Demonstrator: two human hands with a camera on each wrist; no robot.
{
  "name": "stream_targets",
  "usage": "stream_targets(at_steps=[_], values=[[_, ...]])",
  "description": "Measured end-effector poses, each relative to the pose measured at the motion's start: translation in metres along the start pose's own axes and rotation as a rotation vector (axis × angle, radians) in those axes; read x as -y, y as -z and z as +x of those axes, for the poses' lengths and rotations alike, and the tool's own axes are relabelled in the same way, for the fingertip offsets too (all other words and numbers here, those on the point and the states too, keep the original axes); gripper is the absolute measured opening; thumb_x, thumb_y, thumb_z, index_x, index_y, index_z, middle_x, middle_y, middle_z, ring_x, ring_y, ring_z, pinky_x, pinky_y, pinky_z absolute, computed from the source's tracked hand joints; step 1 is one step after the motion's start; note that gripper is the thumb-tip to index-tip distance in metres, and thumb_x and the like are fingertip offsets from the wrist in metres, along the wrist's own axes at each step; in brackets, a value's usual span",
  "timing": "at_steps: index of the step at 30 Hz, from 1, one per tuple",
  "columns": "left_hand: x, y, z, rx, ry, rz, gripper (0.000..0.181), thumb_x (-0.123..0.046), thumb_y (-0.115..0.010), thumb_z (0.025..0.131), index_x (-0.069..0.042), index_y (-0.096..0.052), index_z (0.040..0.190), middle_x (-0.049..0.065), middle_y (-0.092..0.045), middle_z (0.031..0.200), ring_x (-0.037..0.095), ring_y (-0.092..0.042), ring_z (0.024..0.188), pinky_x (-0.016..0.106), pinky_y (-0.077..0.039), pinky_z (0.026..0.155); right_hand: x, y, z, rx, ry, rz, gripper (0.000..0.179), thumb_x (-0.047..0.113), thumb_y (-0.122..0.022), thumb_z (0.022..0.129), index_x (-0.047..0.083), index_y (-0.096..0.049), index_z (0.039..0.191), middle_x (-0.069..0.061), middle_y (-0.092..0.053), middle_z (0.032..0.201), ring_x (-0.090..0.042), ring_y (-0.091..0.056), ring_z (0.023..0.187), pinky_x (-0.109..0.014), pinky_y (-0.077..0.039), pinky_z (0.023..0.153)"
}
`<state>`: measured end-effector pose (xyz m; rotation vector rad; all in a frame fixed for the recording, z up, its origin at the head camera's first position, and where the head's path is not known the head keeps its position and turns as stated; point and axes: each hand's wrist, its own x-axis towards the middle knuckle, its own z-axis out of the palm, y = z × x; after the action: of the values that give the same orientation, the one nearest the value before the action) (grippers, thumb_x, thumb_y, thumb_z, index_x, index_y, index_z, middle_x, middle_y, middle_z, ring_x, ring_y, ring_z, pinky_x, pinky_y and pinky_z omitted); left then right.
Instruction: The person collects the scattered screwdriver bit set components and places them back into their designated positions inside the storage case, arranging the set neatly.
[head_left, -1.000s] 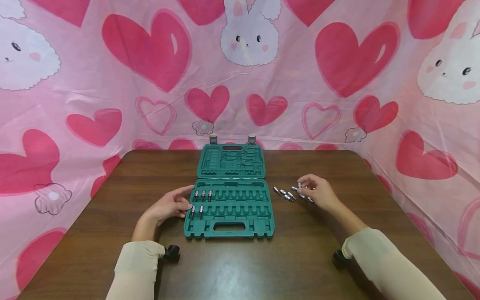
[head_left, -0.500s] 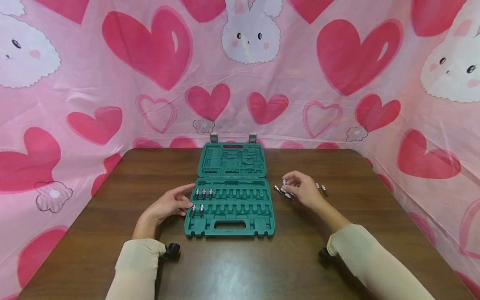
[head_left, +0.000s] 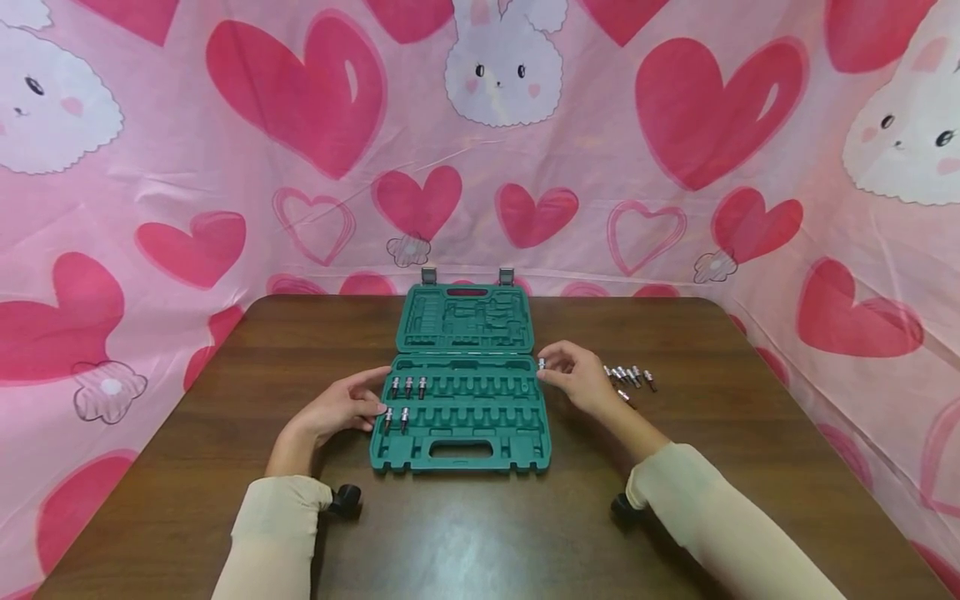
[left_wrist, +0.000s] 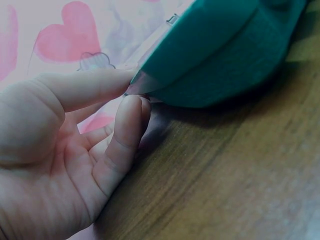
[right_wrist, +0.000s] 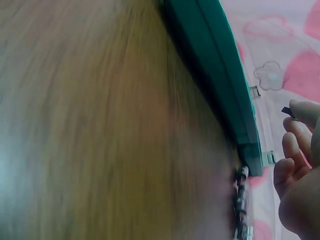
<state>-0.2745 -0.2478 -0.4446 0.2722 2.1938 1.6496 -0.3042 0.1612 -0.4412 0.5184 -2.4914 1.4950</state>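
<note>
A green plastic tool case (head_left: 461, 423) lies unfolded on the table. At its left edge my left hand (head_left: 341, 408) grips the side, thumb on the rim; the left wrist view shows the thumb and a fingertip (left_wrist: 129, 112) meeting at the case's edge. Several bit sockets (head_left: 408, 386) sit at the left ends of the two slot rows. Beside the case's upper right side, my right hand (head_left: 576, 379) pinches another bit socket (head_left: 542, 364) between thumb and fingers. In the right wrist view only its dark tip (right_wrist: 286, 110) sticks out.
Several loose bit sockets (head_left: 633, 375) lie on the wooden table (head_left: 465, 542) to the right of my right hand. The case's moulded lid (head_left: 465, 321) lies folded back behind it, with two latches (head_left: 506, 276) at its far edge. A pink heart-patterned cloth (head_left: 420, 125) hangs around the table.
My right hand has moved left from the loose bit sockets to the case's right edge, carrying one bit socket. More of the loose ones now show behind it. My left hand stays put.
</note>
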Motion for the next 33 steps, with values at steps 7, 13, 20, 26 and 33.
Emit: stream_targets(at_steps=[7,13,20,26,33], values=[[0.000,0.001,-0.001,-0.001,0.005,-0.002,0.068,-0.007,-0.063,0.094,-0.006,-0.029,0.153,0.015,-0.064,0.091,0.022,-0.060,0.074,0.033,-0.056,0.068,0.010,-0.018,0.005,0.023,0.003,0.038,0.020,0.003,-0.077,0.082,0.004,-0.068,0.100,-0.004,-0.067,0.082,-0.022,-0.057,0.073,-0.032,-0.048,0.065],[0.001,0.001,-0.001,-0.012,0.017,0.000,0.067,-0.006,-0.063,0.093,-0.008,-0.031,0.152,0.016,-0.063,0.092,0.022,-0.060,0.074,0.033,-0.056,0.069,0.021,-0.034,0.010,0.052,-0.001,0.054,0.021,0.005,-0.076,0.083,0.003,-0.069,0.103,-0.003,-0.066,0.083,-0.021,-0.057,0.076,-0.033,-0.048,0.067],[0.000,0.000,0.002,0.000,0.012,-0.006,0.067,-0.006,-0.063,0.093,-0.008,-0.031,0.152,0.015,-0.064,0.092,0.022,-0.061,0.074,0.033,-0.056,0.069,0.029,-0.046,0.011,0.056,0.002,0.045,0.020,0.005,-0.076,0.083,0.004,-0.069,0.102,-0.001,-0.066,0.082,-0.019,-0.057,0.076,-0.032,-0.048,0.068],[0.001,0.000,0.001,0.014,-0.011,-0.009,0.068,-0.005,-0.061,0.094,-0.005,-0.027,0.153,0.016,-0.065,0.093,0.021,-0.060,0.073,0.032,-0.056,0.067,0.035,-0.059,0.011,0.075,-0.006,0.006,0.021,0.008,-0.076,0.084,0.006,-0.069,0.104,0.002,-0.066,0.084,-0.018,-0.057,0.078,-0.034,-0.049,0.069],[0.002,-0.001,0.000,0.013,-0.012,-0.001,0.069,-0.007,-0.063,0.094,-0.006,-0.028,0.153,0.015,-0.064,0.092,0.021,-0.061,0.074,0.033,-0.056,0.069,0.041,-0.075,0.010,0.084,0.005,-0.015,0.020,0.010,-0.077,0.084,0.007,-0.070,0.103,0.005,-0.065,0.081,-0.015,-0.056,0.072,-0.031,-0.047,0.064]])
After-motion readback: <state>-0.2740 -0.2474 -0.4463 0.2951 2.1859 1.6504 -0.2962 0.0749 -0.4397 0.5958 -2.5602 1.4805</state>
